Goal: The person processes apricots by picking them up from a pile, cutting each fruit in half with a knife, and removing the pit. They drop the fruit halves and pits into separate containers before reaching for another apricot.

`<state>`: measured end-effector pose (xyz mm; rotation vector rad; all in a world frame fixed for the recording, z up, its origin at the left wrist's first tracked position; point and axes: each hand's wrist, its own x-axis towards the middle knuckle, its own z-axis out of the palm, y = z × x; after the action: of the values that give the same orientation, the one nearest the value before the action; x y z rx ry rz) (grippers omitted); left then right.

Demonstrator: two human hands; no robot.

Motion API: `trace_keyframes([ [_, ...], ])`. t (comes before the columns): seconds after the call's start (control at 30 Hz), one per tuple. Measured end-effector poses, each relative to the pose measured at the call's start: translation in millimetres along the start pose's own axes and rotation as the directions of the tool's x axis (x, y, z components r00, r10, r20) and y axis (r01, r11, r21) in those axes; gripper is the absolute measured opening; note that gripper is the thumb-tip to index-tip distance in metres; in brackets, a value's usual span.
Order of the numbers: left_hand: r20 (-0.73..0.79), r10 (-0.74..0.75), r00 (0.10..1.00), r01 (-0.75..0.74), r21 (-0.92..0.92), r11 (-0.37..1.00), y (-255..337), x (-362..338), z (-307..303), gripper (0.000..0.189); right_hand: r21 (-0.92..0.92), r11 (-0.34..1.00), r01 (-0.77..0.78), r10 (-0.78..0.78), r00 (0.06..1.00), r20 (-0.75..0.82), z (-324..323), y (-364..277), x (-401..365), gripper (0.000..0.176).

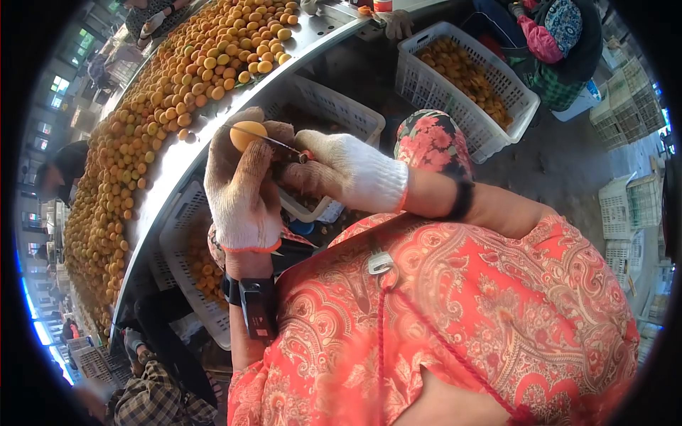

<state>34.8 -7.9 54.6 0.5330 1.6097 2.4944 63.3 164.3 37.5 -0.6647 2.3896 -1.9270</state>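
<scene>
My left hand (240,192), in a stained white work glove, holds a yellow-orange apricot (243,140) between its fingers and thumb, near the metal table's edge. In my right hand (352,167), also gloved, is a small knife (284,145); its handle is mostly hidden in the fingers. The thin blade lies across the apricot. Both hands are close together above my lap, fingers closed. Below and behind them stands a white plastic crate (366,117), partly covered by the gloves.
A large heap of apricots (192,71) covers the curved metal table (160,174). Halved apricots fill a white crate (508,96) at upper right and lie in another crate (174,245) beneath the table. Co-workers sit at upper right and lower left. Stacked crates (625,106) stand far right.
</scene>
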Motion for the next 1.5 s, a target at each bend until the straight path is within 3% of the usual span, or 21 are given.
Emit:
trace_keyframes([
  [0.1,-0.001,0.008,1.0,-0.008,-0.077,0.997,1.4,-4.2,8.4,0.041,0.018,1.0,-0.021,0.021,1.0,-0.011,0.0,-7.9,0.5,0.044],
  [0.17,-0.013,0.024,1.0,-0.025,-0.103,0.994,3.8,-4.1,10.0,0.042,0.003,0.992,0.123,-0.123,0.99,-0.07,2.4,-9.1,1.5,0.041],
  [0.27,-0.037,0.015,0.999,-0.021,-0.168,0.986,7.8,-4.0,5.8,0.041,-0.091,0.995,0.045,-0.045,0.999,-0.001,-3.1,-20.7,-0.2,0.039],
  [0.33,-0.085,-0.058,0.995,0.047,-0.126,0.991,9.5,-4.0,0.8,0.039,-0.084,0.994,0.072,-0.072,0.997,0.003,-1.5,-22.1,-1.0,0.037],
  [0.6,-0.13,-0.013,0.991,0.022,0.07,0.997,18.9,-9.4,8.1,0.031,-0.167,0.967,0.19,-0.202,0.978,-0.053,4.3,-18.9,0.3,0.02],
  [0.67,-0.146,0.031,0.989,-0.009,0.151,0.988,24.1,-11.5,6.0,0.03,-0.229,0.971,0.075,-0.072,0.997,0.022,1.2,-28.2,-1.6,0.024],
  [0.77,-0.176,0.106,0.979,-0.033,0.373,0.927,26.4,-12.7,5.7,0.033,-0.252,0.967,0.034,-0.028,0.999,0.028,4.4,-26.8,-1.7,0.025],
  [0.9,-0.171,0.134,0.976,-0.053,0.411,0.91,33.2,-15.6,10.8,0.035,-0.098,0.994,0.052,-0.047,0.998,0.051,5.3,-29.9,-4.0,0.021],
  [0.97,-0.132,0.126,0.983,-0.078,0.317,0.945,36.5,-16.2,11.4,0.034,0.058,0.993,-0.098,0.087,0.982,0.169,4.5,-28.2,-3.0,0.024],
  [1.1,-0.118,0.079,0.99,-0.044,0.276,0.96,37.2,-16.7,12.5,0.035,0.01,1.0,-0.011,0.011,0.997,0.082,1.6,-36.6,-7.0,0.027],
  [1.17,-0.149,0.123,0.981,-0.06,0.372,0.926,36.3,-16.5,12.9,0.036,-0.096,0.995,-0.004,0.008,0.999,0.042,3.4,-32.3,-6.1,0.027],
  [1.27,-0.13,0.166,0.978,-0.094,0.438,0.894,35.4,-15.8,12.5,0.034,-0.113,0.993,0.027,-0.023,0.999,0.04,3.1,-32.1,-5.6,0.027],
  [1.4,-0.064,0.145,0.987,-0.112,0.367,0.923,33.3,-17.3,14.9,0.026,-0.146,0.987,0.067,-0.064,0.998,0.029,6.4,-25.7,-5.3,0.026],
  [1.47,-0.1,-0.003,0.995,-0.001,-0.038,0.999,27.3,-16.6,12.0,0.022,-0.04,0.991,0.13,-0.131,0.991,-0.026,8.4,-28.2,-5.6,0.031],
  [1.5,-0.1,-0.005,0.995,0.001,-0.04,0.999,22.0,-16.5,10.9,0.022,-0.041,0.991,0.127,-0.128,0.991,-0.026,9.9,-24.7,-4.5,0.031],
])
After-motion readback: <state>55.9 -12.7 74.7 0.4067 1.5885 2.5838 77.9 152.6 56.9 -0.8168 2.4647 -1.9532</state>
